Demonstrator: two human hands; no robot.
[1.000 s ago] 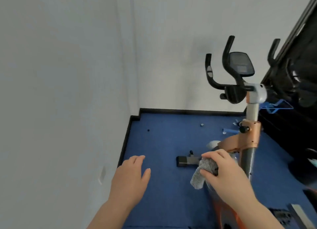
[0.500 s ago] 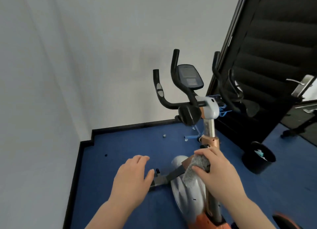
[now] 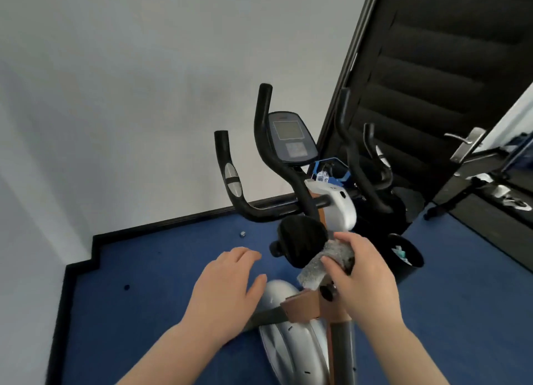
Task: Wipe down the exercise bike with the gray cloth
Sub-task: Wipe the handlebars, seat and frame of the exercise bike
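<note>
The exercise bike (image 3: 334,209) stands in front of me, with black handlebars, a console screen (image 3: 290,138), a white stem cover and a silver and orange body. My right hand (image 3: 363,278) grips the gray cloth (image 3: 326,262) and presses it around the upright post just below the white cover. My left hand (image 3: 227,286) hovers flat with spread fingers to the left of the silver body, holding nothing and touching nothing.
Blue carpet (image 3: 161,269) covers the floor, bounded by white walls with black skirting. A black mirrored panel (image 3: 432,82) leans right of the bike. A black bin (image 3: 405,255) sits on the floor beside the post. A door handle (image 3: 464,142) shows at right.
My right hand has slid the cloth up the post from the orange collar toward the white cover. The view has swung right and closer. My left hand stays open beside the bike.
</note>
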